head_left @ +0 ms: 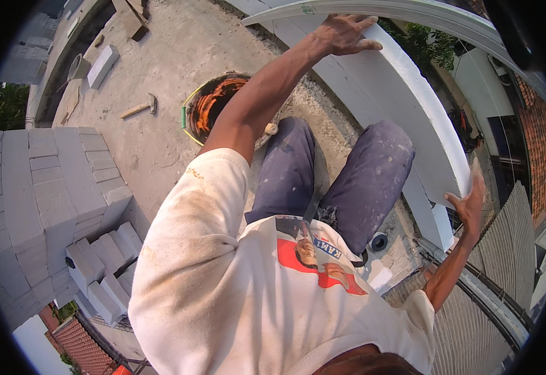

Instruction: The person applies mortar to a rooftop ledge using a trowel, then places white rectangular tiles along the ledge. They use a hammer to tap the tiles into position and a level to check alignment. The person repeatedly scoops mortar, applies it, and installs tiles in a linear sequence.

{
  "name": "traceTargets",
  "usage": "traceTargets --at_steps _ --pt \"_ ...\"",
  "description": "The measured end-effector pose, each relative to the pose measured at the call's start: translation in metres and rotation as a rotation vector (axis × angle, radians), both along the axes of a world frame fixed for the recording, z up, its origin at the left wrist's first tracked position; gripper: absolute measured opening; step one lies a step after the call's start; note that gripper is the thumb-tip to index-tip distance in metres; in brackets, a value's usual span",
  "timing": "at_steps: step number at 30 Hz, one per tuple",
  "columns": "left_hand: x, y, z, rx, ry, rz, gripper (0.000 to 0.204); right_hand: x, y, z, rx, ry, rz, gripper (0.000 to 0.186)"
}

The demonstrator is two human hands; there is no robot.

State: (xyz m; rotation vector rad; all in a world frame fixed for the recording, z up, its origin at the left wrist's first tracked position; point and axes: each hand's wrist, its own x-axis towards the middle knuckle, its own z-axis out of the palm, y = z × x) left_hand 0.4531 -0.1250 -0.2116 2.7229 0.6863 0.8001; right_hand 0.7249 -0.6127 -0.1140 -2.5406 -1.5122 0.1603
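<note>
Along the right runs a low wall of white lightweight blocks. A long white block [420, 115] forms its upper course. My left hand [346, 35] lies at the far end of this block, fingers stretched out and thumb apart, beneath a long pale metal strip [410, 14]. At the near end, my right hand [471, 201] rests against the block with straight fingers and the thumb spread toward me. Both palms' contact faces are hidden. Beside my left forearm stands a dark bucket [207, 103] smeared orange inside, with a yellow rim and green grip.
A hammer [139, 110] lies on the concrete floor. A wooden handle [271, 129] shows beside my knee. Stacked grey-white blocks [54, 181] fill the left. A single block [103, 65] lies farther off. Beyond the wall are a drop, plants and roofs [536, 131]. A black ring [379, 242] lies near my foot.
</note>
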Motion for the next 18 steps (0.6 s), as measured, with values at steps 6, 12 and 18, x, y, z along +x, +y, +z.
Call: traceTargets --at_steps 6,12,18 --pt "-0.144 -0.149 -0.005 -0.175 -0.378 0.024 0.05 -0.134 0.017 -0.004 0.583 0.423 0.018 0.091" --pt "-0.29 -0.236 -0.042 -0.697 -0.748 0.526 0.015 -0.228 0.048 -0.064 0.438 0.546 0.077 0.081" --pt "-0.469 -0.16 -0.115 -0.471 -0.559 1.452 0.037 -0.213 0.068 -0.077 0.566 0.968 -0.042 0.094"
